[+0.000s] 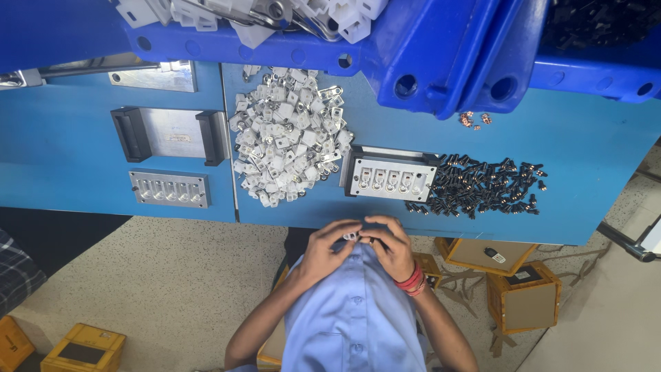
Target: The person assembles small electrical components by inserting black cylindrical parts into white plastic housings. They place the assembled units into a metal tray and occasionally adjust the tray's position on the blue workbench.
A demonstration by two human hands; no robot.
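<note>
Both hands are pinching a small white metal terminal clip [351, 236] close to chest, just below the metal fixture block [390, 178]; L hand [329, 249] & R hand [391, 246] are each gripping it w/ fingertips. White clip pile [286, 138] is lying left of fixture, dark screw pile [482, 187] right of it.

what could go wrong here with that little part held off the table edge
1. Both the left hand and right hand pinch a small white part over the lap, past the blue table edge; a slip would likely drop it to the floor.
2. The pile of small dark pins lies loose near that edge and could roll off if brushed.
3. The heap of white parts crowds the metal fixture, inviting mix-ups.
</note>
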